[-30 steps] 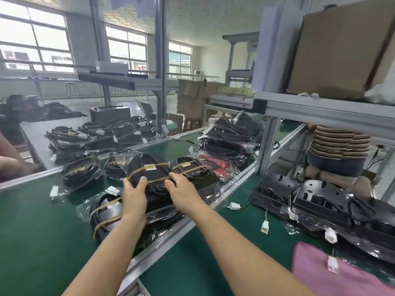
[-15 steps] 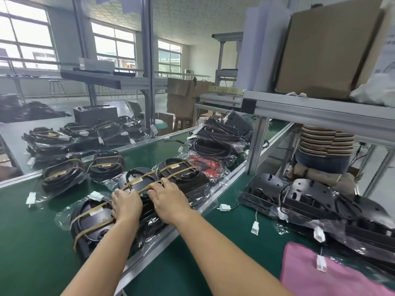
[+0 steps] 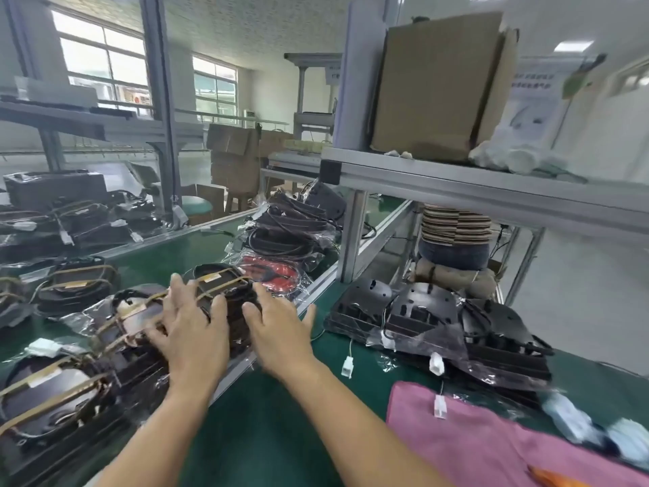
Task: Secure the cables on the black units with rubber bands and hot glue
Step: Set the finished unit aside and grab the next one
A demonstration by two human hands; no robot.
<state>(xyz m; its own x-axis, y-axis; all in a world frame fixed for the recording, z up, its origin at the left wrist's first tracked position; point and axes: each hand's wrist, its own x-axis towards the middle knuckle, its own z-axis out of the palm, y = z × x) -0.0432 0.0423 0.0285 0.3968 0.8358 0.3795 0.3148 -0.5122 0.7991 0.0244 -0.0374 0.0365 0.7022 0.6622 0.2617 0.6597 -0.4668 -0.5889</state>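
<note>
Several black units wrapped in tan rubber bands lie on the green conveyor belt (image 3: pixel 182 254). The banded unit (image 3: pixel 224 286) in front of me sits just beyond both hands. My left hand (image 3: pixel 191 328) hovers over it with fingers spread and straight, holding nothing. My right hand (image 3: pixel 277 328) is also spread, just to the right of the unit near the belt's metal rail (image 3: pixel 309 293). Another banded unit (image 3: pixel 52 391) lies at the near left. Unbanded black units (image 3: pixel 432 318) with loose cables and white connectors lie on the right bench.
A stack of bagged units (image 3: pixel 291 226), one red, stands behind the banded ones. A pink cloth (image 3: pixel 491 441) covers the near right bench. An aluminium shelf (image 3: pixel 491 191) with a cardboard box (image 3: pixel 439 86) hangs above. A person in a striped shirt (image 3: pixel 456 226) sits beyond.
Both hands have let go of the banded unit and lifted off it with fingers spread. The view has swung to the right.
</note>
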